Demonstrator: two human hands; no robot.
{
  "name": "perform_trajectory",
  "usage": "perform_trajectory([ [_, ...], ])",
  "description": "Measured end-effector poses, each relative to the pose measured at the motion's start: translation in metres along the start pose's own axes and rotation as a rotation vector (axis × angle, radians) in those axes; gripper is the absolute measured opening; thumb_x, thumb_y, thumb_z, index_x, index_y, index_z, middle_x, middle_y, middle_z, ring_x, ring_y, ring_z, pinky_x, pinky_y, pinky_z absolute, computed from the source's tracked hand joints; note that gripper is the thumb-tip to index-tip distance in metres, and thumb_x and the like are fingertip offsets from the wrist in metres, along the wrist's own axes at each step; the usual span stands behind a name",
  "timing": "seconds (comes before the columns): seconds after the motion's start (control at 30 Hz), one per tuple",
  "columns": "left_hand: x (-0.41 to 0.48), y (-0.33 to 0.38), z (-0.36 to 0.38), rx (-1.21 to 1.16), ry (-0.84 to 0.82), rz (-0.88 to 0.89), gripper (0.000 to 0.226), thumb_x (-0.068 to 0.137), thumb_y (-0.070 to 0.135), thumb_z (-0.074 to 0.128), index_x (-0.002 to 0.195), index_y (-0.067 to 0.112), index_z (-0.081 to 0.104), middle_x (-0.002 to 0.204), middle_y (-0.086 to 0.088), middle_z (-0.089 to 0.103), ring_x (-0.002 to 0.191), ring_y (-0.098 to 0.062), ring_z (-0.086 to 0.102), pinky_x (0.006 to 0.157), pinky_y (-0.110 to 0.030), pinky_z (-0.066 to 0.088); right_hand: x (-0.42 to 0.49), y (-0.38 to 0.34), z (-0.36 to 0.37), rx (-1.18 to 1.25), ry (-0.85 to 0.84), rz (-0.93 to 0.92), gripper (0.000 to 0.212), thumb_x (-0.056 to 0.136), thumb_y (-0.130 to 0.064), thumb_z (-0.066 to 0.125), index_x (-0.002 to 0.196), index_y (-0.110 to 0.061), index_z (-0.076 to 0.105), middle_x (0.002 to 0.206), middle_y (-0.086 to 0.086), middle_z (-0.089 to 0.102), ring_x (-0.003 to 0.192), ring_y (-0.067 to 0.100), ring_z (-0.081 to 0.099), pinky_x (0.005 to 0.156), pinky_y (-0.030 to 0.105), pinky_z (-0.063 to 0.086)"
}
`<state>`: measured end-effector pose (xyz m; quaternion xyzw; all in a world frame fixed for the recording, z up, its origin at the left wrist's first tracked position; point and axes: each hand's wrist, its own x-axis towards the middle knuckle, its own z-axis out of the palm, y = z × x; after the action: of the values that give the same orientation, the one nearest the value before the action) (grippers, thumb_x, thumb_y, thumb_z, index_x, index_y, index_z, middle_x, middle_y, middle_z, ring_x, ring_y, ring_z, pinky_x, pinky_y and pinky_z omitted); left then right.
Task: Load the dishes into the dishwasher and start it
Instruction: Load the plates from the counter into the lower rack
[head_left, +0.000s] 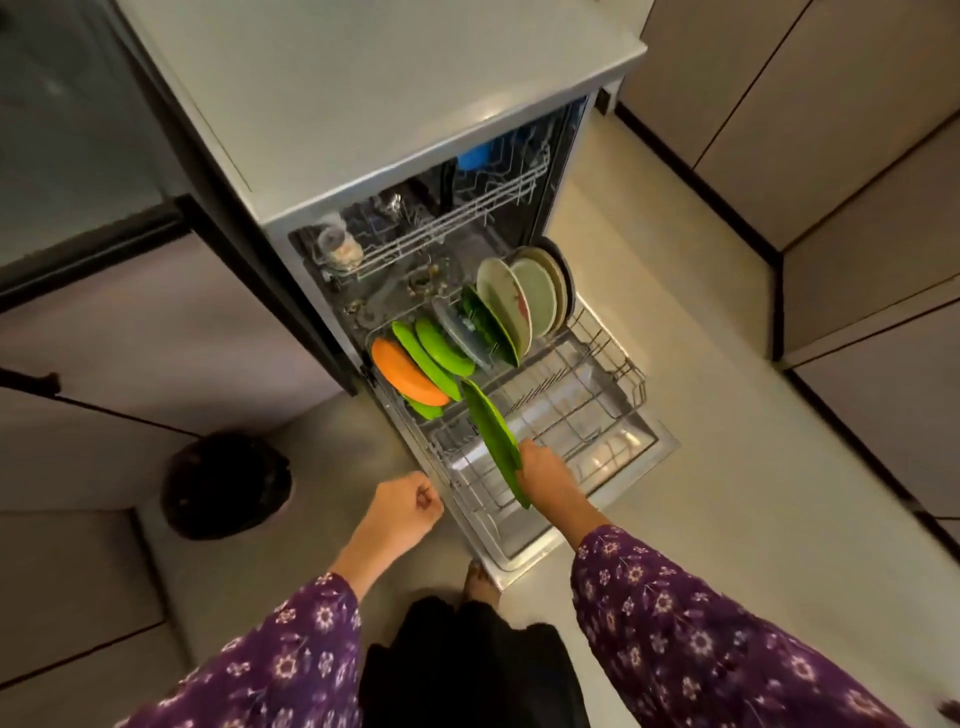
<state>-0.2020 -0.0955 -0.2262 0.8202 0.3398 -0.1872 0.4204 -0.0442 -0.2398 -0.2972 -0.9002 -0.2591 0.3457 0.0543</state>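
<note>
Loading step under way, judged from the half-filled lower rack (618, 364) pulled out over the open dishwasher door (660, 441). Right hand (545, 470) closed around the near edge of a bright green plate (491, 434), held on edge and tilted above the rack's bare middle section. Left hand (408, 506) curled into a loose fist, holding nothing, hovering just beside the door's near-left edge. Next move, probably: lowering the plate upright between free tines, next to the orange plate (405, 376) and the other green plates (434, 353) standing at the left. Pale plates (524, 301) stacked upright further back. Plate itself thin, smooth, seemingly plastic. Starting the machine not yet possible with rack out and door down.
</note>
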Motion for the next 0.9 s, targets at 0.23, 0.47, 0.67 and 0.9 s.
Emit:
perform_trajectory([
  [0.23,0.027,-0.071,0.058,0.058,-0.077,-0.043,0.014,0.087,0.011,0.052,0.077,0.02,0.057,0.08,0.001,0.064,0.074,-0.012,0.06,0.063,-0.017,0.042,0.065,0.003,0.088,-0.107,-0.015,-0.026,0.023,0.09,0.001,0.043,0.109,-0.002,0.055,0.1,0.015,0.065,0.09,0.033,0.065,0.067,0.037,0.048],
  [0.47,0.035,-0.131,0.107,-0.041,-0.102,-0.065,0.014,0.085,0.01,0.055,0.073,0.017,0.058,0.076,0.002,0.06,0.062,-0.006,0.055,0.057,-0.012,0.043,0.115,0.005,0.153,-0.171,-0.006,-0.023,0.025,0.091,0.001,0.042,0.111,-0.001,0.058,0.104,0.018,0.064,0.097,0.035,0.064,0.078,0.04,0.051],
  [0.67,0.03,-0.177,0.119,-0.034,-0.118,-0.146,0.021,0.087,0.015,0.058,0.069,0.026,0.055,0.069,0.007,0.06,0.058,-0.002,0.054,0.057,-0.013,0.045,0.125,0.016,0.187,-0.273,0.001,-0.054,0.028,0.091,0.001,0.041,0.113,-0.003,0.058,0.11,0.018,0.058,0.098,0.035,0.063,0.081,0.042,0.052],
  [0.9,0.023,-0.197,0.116,-0.027,-0.113,-0.2,0.021,0.088,0.016,0.059,0.071,0.028,0.055,0.069,0.01,0.061,0.06,0.0,0.057,0.057,-0.008,0.044,0.12,0.013,0.188,-0.372,0.026,-0.069,0.023,0.092,-0.009,0.046,0.112,-0.009,0.058,0.105,0.011,0.061,0.089,0.031,0.067,0.071,0.038,0.053],
])
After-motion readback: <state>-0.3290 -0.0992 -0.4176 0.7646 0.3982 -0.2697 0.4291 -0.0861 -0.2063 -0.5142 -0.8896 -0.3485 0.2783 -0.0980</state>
